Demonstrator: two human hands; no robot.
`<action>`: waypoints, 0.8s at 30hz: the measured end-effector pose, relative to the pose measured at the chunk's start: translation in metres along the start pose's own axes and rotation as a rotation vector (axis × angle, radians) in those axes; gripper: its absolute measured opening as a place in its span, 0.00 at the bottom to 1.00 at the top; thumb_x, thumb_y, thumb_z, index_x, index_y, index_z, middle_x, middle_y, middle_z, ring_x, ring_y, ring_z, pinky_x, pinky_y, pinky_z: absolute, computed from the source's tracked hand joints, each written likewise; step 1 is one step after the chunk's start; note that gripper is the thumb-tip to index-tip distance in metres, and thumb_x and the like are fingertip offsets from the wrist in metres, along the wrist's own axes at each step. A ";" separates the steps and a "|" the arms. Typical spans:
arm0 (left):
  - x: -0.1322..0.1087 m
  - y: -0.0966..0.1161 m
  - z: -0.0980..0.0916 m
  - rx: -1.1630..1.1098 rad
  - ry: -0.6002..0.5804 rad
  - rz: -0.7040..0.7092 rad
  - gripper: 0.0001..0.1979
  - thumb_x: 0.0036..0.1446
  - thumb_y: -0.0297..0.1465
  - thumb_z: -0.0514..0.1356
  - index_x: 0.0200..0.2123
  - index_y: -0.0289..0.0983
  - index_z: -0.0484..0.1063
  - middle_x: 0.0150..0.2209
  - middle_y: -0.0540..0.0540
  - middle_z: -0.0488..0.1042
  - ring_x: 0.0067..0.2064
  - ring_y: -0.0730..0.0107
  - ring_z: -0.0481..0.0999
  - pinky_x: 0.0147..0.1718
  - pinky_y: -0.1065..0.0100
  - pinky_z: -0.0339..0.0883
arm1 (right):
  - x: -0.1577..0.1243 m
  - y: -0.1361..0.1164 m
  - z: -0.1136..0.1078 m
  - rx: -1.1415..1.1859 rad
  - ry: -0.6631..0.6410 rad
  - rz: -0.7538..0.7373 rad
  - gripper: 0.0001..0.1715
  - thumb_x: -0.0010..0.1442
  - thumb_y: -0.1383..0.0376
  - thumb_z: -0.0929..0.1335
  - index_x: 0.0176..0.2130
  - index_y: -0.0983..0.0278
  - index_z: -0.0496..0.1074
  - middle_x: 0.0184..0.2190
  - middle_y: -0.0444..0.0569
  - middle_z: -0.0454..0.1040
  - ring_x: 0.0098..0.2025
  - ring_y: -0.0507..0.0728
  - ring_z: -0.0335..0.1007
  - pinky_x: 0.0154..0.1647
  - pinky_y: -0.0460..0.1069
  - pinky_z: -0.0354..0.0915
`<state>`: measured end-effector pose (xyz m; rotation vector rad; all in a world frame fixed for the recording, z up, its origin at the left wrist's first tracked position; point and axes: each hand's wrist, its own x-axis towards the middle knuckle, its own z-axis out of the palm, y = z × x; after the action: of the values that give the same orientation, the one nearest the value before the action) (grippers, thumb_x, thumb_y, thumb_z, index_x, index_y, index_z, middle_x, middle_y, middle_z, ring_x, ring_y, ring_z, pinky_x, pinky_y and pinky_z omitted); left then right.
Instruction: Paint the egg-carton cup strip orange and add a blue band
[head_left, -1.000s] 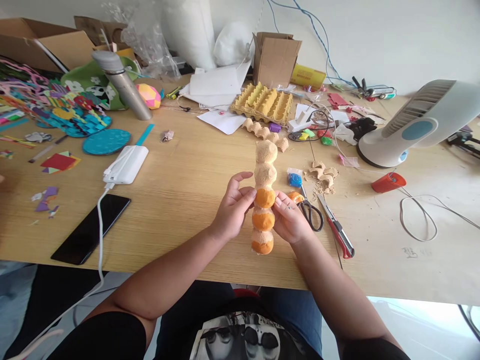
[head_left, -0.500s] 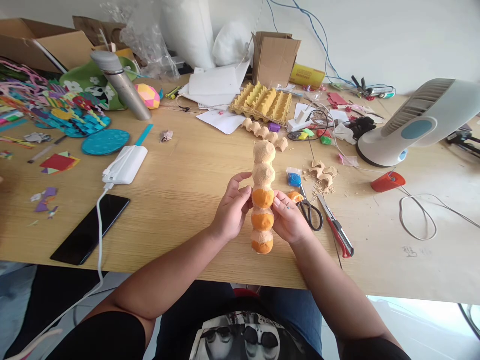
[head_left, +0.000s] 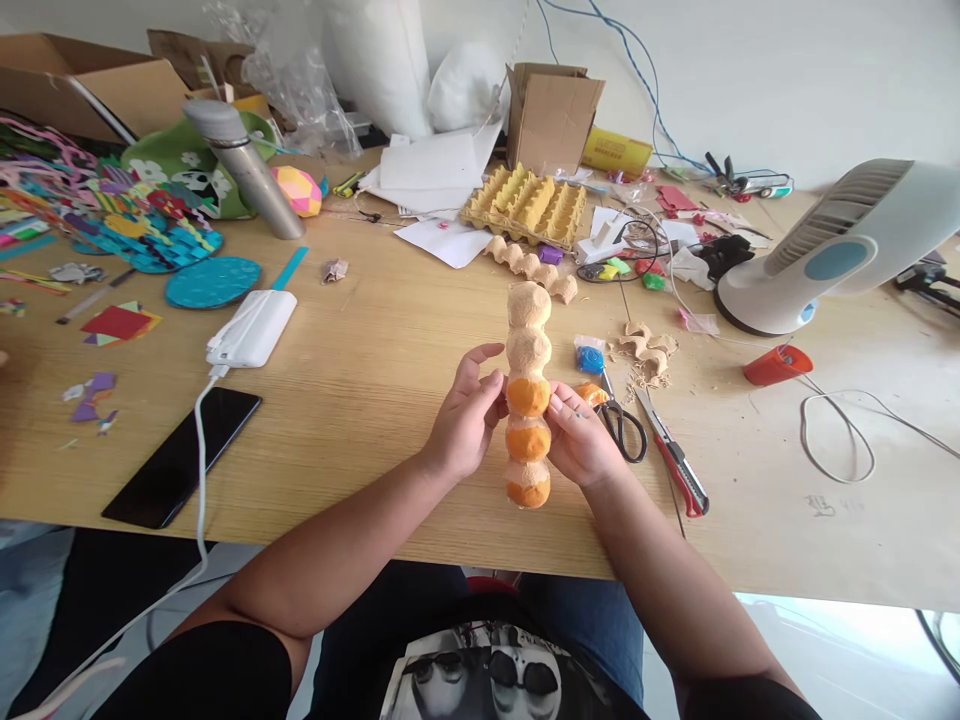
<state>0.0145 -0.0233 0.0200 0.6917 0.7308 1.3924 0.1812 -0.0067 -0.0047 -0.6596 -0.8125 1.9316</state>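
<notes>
A strip cut from an egg carton (head_left: 529, 350) stands lengthwise between my hands, a row of bumps seen from above. Its three nearest bumps carry orange patches; the farther ones are plain tan. My left hand (head_left: 466, 420) grips the left edge, thumb on top. Opposite it, my right hand (head_left: 581, 435) pinches the right edge beside an orange bump. Just right of that hand lie black-handled scissors (head_left: 622, 430), an orange packet (head_left: 592, 395) partly covering them, and a blue clay packet (head_left: 590, 357). The fingers under the strip are hidden.
A red utility knife (head_left: 681, 465) lies to the right, near carton scraps (head_left: 649, 345). Farther back are a yellow egg tray (head_left: 525, 205) and a white fan (head_left: 817, 250). A phone (head_left: 184, 455), a power bank (head_left: 251, 330) and a steel bottle (head_left: 251, 175) occupy the left.
</notes>
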 end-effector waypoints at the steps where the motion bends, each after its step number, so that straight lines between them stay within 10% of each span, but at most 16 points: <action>1: 0.001 0.000 0.000 -0.002 0.003 -0.005 0.27 0.59 0.44 0.73 0.55 0.45 0.68 0.29 0.55 0.76 0.30 0.71 0.74 0.31 0.69 0.65 | 0.000 0.000 0.000 -0.006 -0.001 0.002 0.21 0.55 0.53 0.84 0.39 0.60 0.78 0.34 0.43 0.79 0.33 0.52 0.74 0.37 0.47 0.72; 24: 0.011 -0.002 -0.013 -0.046 0.069 -0.147 0.23 0.59 0.37 0.72 0.56 0.48 0.73 0.32 0.51 0.75 0.33 0.65 0.77 0.32 0.65 0.68 | 0.001 -0.004 0.004 -0.111 -0.033 -0.053 0.26 0.57 0.41 0.80 0.41 0.57 0.80 0.36 0.50 0.82 0.43 0.62 0.79 0.43 0.55 0.75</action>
<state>0.0058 -0.0125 0.0104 0.5449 0.7863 1.2996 0.1800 -0.0051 0.0002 -0.6673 -0.9543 1.8645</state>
